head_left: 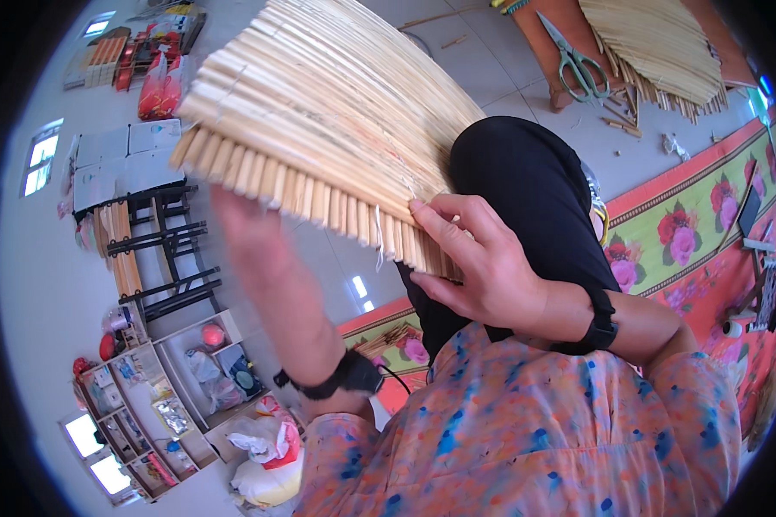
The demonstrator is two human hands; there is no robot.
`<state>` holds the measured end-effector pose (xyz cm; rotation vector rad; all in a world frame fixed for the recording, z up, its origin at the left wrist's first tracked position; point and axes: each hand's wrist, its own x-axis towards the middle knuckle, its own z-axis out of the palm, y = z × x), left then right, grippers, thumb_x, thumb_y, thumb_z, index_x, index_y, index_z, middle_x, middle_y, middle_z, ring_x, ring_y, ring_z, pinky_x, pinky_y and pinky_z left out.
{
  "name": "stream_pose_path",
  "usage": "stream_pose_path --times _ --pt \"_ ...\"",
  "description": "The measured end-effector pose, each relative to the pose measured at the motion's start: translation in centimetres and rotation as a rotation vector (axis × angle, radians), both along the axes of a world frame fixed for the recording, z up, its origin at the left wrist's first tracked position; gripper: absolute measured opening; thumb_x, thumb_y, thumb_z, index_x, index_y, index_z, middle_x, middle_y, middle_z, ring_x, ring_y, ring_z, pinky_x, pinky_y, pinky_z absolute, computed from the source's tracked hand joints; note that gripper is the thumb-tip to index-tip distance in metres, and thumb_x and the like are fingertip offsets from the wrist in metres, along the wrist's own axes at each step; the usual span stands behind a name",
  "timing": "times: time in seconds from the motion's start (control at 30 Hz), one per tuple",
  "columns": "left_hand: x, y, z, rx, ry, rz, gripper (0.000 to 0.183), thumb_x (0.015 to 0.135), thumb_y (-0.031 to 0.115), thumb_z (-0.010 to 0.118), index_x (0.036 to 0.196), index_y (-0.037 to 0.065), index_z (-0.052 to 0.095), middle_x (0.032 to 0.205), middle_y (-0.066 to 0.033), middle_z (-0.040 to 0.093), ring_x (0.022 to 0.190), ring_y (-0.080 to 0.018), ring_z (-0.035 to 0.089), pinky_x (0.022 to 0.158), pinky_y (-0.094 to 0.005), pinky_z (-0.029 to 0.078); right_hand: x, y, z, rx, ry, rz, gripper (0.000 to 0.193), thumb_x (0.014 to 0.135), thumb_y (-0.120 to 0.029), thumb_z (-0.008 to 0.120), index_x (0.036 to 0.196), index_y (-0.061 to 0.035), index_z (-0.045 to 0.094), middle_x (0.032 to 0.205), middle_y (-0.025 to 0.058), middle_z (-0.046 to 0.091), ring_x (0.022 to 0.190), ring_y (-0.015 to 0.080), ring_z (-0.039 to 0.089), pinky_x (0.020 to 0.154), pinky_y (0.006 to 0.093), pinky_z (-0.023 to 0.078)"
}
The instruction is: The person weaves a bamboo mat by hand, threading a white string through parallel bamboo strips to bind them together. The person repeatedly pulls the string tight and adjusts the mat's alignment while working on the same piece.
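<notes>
A mat of pale reed stalks [328, 103] slants across the upper middle, its stalks lying side by side. Cut stalk ends form a thick edge toward me, and white thread [378, 237] hangs from it. My right hand [483, 258] pinches the near right corner of this edge, thumb below and fingers on top. Under the far left part of the edge is my left hand [254, 228], smeared by motion, its fingers hidden by the mat. My right knee [517, 164], in black cloth, is beside the mat's right side.
Green-handled scissors [582, 73] lie on an orange-brown surface at the upper right, near another reed mat [664, 47]. Loose stalk pieces [622, 121] lie beside it. A flowered cloth [664, 228] spreads at right. Shelves [151, 422] and folded black-legged tables [168, 250] stand at left.
</notes>
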<state>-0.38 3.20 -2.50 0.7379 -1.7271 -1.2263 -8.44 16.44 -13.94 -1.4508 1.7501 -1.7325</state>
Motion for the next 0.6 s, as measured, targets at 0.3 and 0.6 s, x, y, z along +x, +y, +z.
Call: stream_pose_path --times 0.3,0.6 --pt "2.7 0.1 1.5 0.072 -0.096 0.024 0.05 0.091 0.0 0.063 0.137 -0.012 0.047 0.131 -0.0191 0.058 0.117 -0.024 0.059 0.103 -0.0351 0.044 4.1 -0.5 2.0 -0.061 0.025 -0.024 0.071 0.071 -0.001 0.073 0.138 0.0023 0.051 0.12 0.0195 0.052 0.107 0.039 0.053 0.093 0.0418 0.048" --pt "15.8 3.2 0.6 0.215 0.511 0.325 0.055 0.097 0.01 0.059 0.146 -0.003 0.038 0.14 -0.018 0.053 0.126 -0.0295 0.056 0.105 -0.045 0.047 6.7 -3.3 6.1 -0.256 0.465 0.251 0.045 0.079 -0.005 0.066 0.124 -0.0017 0.063 0.118 0.0113 0.059 0.108 0.0293 0.057 0.092 0.0386 0.047"
